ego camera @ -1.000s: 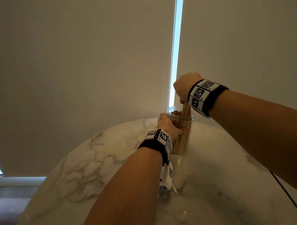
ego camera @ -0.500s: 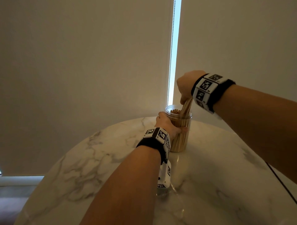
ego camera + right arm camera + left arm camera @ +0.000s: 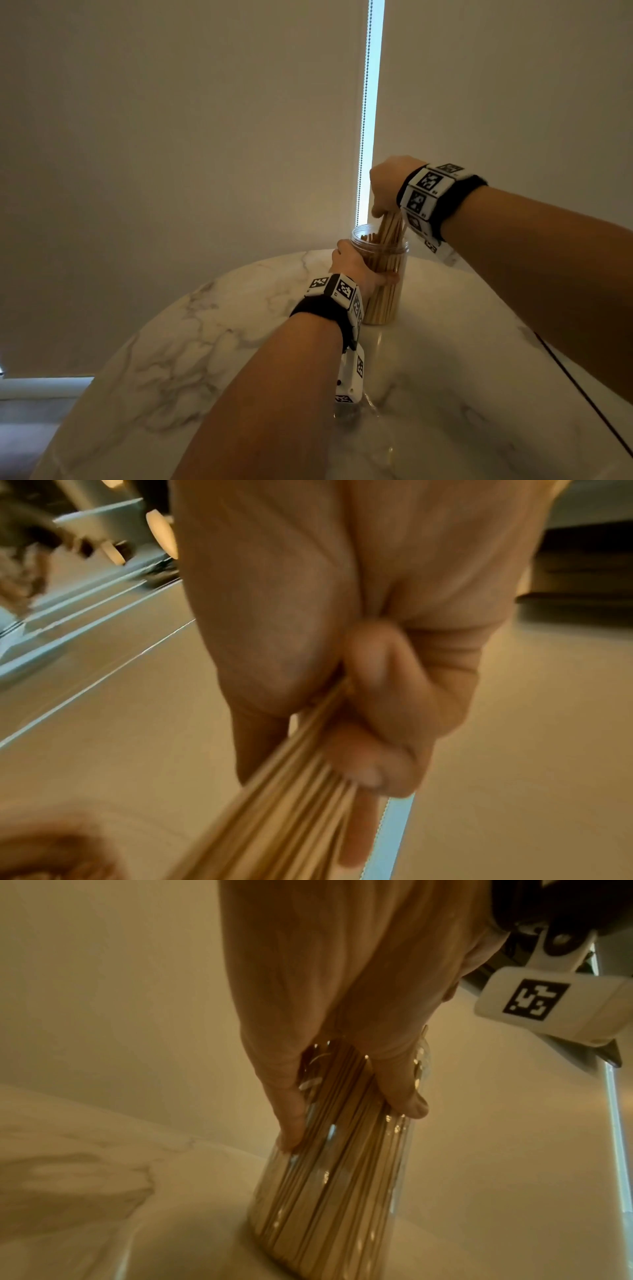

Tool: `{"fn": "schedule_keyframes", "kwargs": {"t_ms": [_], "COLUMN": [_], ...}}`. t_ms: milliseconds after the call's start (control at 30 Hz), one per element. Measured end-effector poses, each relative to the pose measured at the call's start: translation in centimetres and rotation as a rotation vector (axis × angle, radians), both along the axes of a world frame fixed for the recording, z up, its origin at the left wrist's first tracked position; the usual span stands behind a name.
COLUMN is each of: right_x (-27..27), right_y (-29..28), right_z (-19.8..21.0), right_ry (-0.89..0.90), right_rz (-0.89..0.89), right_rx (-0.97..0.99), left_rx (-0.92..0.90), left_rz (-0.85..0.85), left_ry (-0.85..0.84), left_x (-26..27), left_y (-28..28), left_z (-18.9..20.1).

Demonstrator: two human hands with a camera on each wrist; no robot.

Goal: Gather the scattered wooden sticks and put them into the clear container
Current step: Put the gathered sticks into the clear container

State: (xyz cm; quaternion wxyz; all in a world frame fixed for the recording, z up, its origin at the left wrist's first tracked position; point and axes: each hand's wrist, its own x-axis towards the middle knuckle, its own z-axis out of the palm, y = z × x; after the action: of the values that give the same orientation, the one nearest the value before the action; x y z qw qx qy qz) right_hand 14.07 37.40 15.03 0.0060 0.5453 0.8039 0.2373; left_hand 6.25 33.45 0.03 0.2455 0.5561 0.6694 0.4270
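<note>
A clear round container (image 3: 385,301) stands upright at the far side of the marble table (image 3: 205,342), packed with wooden sticks. My left hand (image 3: 356,267) wraps around its upper wall, fingers and thumb curled on the plastic (image 3: 342,1164). Above the mouth, my right hand (image 3: 385,186) grips a bundle of wooden sticks (image 3: 390,231) whose lower ends reach down inside the container. The right wrist view shows the fingers curled round that bundle (image 3: 291,791), blurred. The left wrist view shows the left hand (image 3: 342,1096) against the container.
A cream roller blind covers the wall behind, with a bright slit and a bead chain (image 3: 364,102) just behind the container. A dark cable (image 3: 582,394) runs across the table's right side. The table's curved far edge lies close behind the container.
My right hand has sunk a little toward the container's mouth, pushing the bundle deeper in. The left hand has kept its hold on the container.
</note>
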Motion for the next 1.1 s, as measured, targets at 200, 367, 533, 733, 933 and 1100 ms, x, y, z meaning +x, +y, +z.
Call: {"fn": "schedule_keyframes", "kwargs": {"t_ms": [200, 367, 533, 733, 933, 1100], "right_x": [0.3, 0.2, 0.4, -0.1, -1.4, 0.1], "right_y": [0.1, 0.1, -0.1, 0.4, 0.2, 1.2], "right_z": [-0.7, -1.3, -0.5, 0.1, 0.1, -1.0], "right_ry": [0.052, 0.044, 0.038, -0.077, -0.015, 0.004], "right_rz": [0.044, 0.038, -0.031, 0.0, 0.012, 0.002], "right_rx": [0.05, 0.098, -0.004, -0.064, -0.115, -0.1], "left_rx": [0.004, 0.006, 0.002, -0.005, -0.012, -0.016], "left_rz": [0.006, 0.008, 0.004, 0.005, 0.006, 0.005], "left_ry": [-0.007, -0.004, -0.001, -0.006, 0.019, 0.017], "left_x": [0.0, 0.1, 0.0, 0.0, 0.1, 0.1], "left_y": [-0.1, 0.0, -0.2, -0.1, -0.4, -0.5], "left_z": [-0.2, -0.2, -0.3, -0.3, -0.2, -0.1]}}
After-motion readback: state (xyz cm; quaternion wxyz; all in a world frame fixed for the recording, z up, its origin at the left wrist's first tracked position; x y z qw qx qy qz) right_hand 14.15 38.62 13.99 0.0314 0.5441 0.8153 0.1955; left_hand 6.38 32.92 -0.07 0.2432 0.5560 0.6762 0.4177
